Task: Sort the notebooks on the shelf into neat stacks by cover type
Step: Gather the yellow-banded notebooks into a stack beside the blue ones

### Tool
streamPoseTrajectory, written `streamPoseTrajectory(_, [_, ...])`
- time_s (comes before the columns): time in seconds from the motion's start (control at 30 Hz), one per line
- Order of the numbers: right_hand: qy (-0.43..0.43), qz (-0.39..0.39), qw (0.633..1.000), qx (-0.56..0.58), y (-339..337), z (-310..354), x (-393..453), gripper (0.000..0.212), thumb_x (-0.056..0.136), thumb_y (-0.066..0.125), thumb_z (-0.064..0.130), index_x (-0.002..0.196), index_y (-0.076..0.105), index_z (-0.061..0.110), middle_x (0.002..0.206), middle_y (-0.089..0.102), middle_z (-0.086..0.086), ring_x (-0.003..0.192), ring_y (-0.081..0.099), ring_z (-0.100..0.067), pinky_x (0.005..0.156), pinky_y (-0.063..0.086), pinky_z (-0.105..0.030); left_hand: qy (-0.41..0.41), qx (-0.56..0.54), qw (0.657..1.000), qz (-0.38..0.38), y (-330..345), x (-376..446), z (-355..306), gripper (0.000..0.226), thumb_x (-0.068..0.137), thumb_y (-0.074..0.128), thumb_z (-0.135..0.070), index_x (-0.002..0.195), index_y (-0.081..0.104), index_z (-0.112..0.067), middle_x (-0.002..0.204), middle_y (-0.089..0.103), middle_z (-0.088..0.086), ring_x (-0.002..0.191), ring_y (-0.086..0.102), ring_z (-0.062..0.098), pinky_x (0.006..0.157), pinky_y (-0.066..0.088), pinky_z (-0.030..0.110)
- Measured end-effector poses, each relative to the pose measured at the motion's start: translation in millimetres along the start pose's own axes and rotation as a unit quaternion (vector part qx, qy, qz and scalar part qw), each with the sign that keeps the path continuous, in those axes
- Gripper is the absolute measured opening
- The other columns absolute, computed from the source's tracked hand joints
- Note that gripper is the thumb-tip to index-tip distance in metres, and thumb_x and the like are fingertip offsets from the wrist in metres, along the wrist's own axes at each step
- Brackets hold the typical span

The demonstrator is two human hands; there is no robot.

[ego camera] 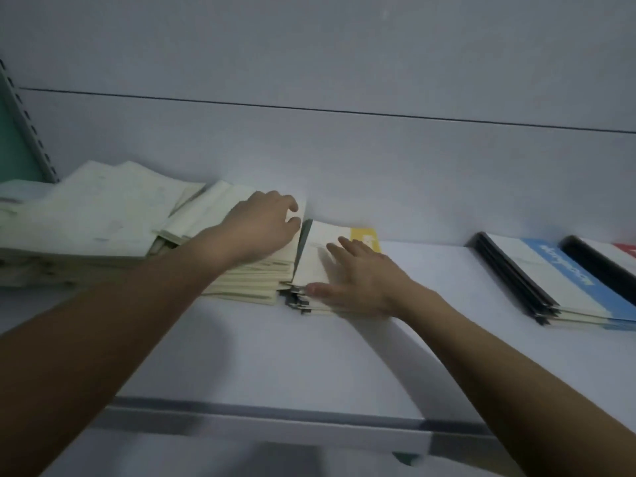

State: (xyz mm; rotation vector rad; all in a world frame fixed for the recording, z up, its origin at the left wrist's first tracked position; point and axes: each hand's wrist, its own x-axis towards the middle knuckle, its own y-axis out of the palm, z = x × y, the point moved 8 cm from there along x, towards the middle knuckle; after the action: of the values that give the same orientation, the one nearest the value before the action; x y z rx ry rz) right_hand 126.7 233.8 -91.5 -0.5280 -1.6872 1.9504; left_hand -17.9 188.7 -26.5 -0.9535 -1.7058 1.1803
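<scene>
On the white shelf [309, 356], a stack of pale cream notebooks [241, 277] lies at centre left. My left hand [261, 225] lies on top of it, fingers curled over its far right edge. Right beside it sits a lower stack of white notebooks with a yellow band [366, 237] and dark spines. My right hand [354, 277] presses flat on that stack, fingers spread. A messy heap of pale notebooks [89, 215] fills the far left.
At the right lie a stack with a blue band [550, 270] and dark spines, then a black-spined notebook with a red corner [605, 263] at the frame edge. The shelf's front lip [275, 418] runs below my arms. A slotted shelf upright [27, 125] stands at left.
</scene>
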Motion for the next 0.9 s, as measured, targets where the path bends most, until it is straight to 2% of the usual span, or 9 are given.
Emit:
streamPoseTrajectory(0.13, [0.002,0.015,1.000,-0.009,18,17,-25,0.102,0.073,0.033,0.087,0.149,0.018,0.022,0.157,0.018,0.004,0.143,0.014,-0.021,0.115,0.016,-0.042,0.015,-0.068,0.998,-0.011,-8,-10,13,0.034,0.097,0.044,-0.035,0.127,0.055,-0.025,0.132,0.055,-0.001,0.116,0.050,0.019,0.098,0.040,0.035])
streamPoseTrajectory(0.3, [-0.019,0.016,1.000,-0.007,8,20,-69,0.060,0.097,0.039,0.054,0.151,0.024,0.031,0.157,0.022,0.011,0.143,0.021,-0.011,0.113,0.019,-0.030,0.049,-0.142,0.983,-0.106,-34,-13,6,0.026,0.096,0.049,-0.023,0.118,0.063,-0.023,0.120,0.061,-0.008,0.115,0.050,0.016,0.094,0.041,0.031])
streamPoseTrajectory(0.37, [0.016,0.022,0.992,0.124,-10,10,-68,0.033,0.099,0.041,0.045,0.122,0.059,0.030,0.123,0.055,0.016,0.110,0.049,-0.002,0.092,0.037,-0.026,0.041,-0.192,0.973,-0.120,-40,-11,-1,0.025,0.094,0.049,-0.019,0.112,0.066,-0.022,0.113,0.065,-0.007,0.109,0.054,0.016,0.090,0.044,0.030])
streamPoseTrajectory(0.43, [0.054,-0.082,0.971,0.217,-45,-5,-65,0.036,0.098,0.045,0.042,0.072,0.052,0.018,0.070,0.052,0.011,0.062,0.045,-0.003,0.058,0.034,-0.023,0.030,-0.234,0.966,-0.109,-44,-7,-10,0.025,0.095,0.048,-0.020,0.107,0.069,-0.018,0.107,0.068,-0.004,0.097,0.059,0.014,0.079,0.046,0.026])
streamPoseTrajectory(0.47, [0.073,-0.131,0.961,0.231,-63,-12,-65,0.041,0.099,0.046,0.040,0.067,0.045,0.014,0.062,0.045,0.009,0.053,0.039,-0.005,0.051,0.029,-0.023,0.019,-0.271,0.959,-0.085,-43,-5,-13,0.027,0.097,0.047,-0.024,0.105,0.070,-0.015,0.104,0.070,-0.001,0.090,0.062,0.014,0.073,0.047,0.025])
streamPoseTrajectory(0.53, [0.093,-0.215,0.949,0.213,-94,-16,-67,0.041,0.100,0.043,0.036,0.068,0.046,0.011,0.059,0.043,0.006,0.052,0.036,-0.011,0.048,0.026,-0.022,-0.025,-0.413,0.910,0.037,-33,-6,-20,0.042,0.100,0.041,-0.040,0.106,0.067,-0.007,0.101,0.073,0.009,0.082,0.069,0.020,0.072,0.055,0.029])
streamPoseTrajectory(0.63, [0.043,-0.266,0.952,0.142,-125,10,-65,0.036,0.103,0.040,0.033,0.069,0.050,0.026,0.057,0.044,0.005,0.055,0.040,-0.017,0.048,0.029,-0.019,-0.055,-0.633,0.725,0.268,-15,-25,-48,0.073,0.094,0.035,-0.064,0.123,0.052,0.000,0.114,0.068,0.021,0.097,0.069,0.040,0.087,0.056,0.045])
streamPoseTrajectory(0.73, [-0.020,-0.260,0.964,0.041,-124,40,-55,0.029,0.101,0.043,0.027,0.123,0.061,0.036,0.085,0.067,0.003,0.077,0.057,-0.027,0.069,0.048,-0.035,-0.067,-0.739,0.620,0.255,-24,-33,-56,0.066,0.096,0.049,-0.049,0.133,0.046,0.005,0.117,0.064,0.024,0.099,0.067,0.044,0.083,0.056,0.053])
streamPoseTrajectory(0.9, [0.048,-0.118,0.978,0.164,-85,13,-29,0.092,0.085,0.064,0.052,0.154,0.010,0.029,0.154,0.034,0.001,0.134,0.040,-0.021,0.109,0.035,-0.041,-0.124,-0.675,0.716,0.131,-31,-35,-23,0.031,0.098,0.042,-0.006,0.129,0.046,-0.004,0.111,0.061,0.017,0.087,0.063,0.029,0.057,0.061,0.044])
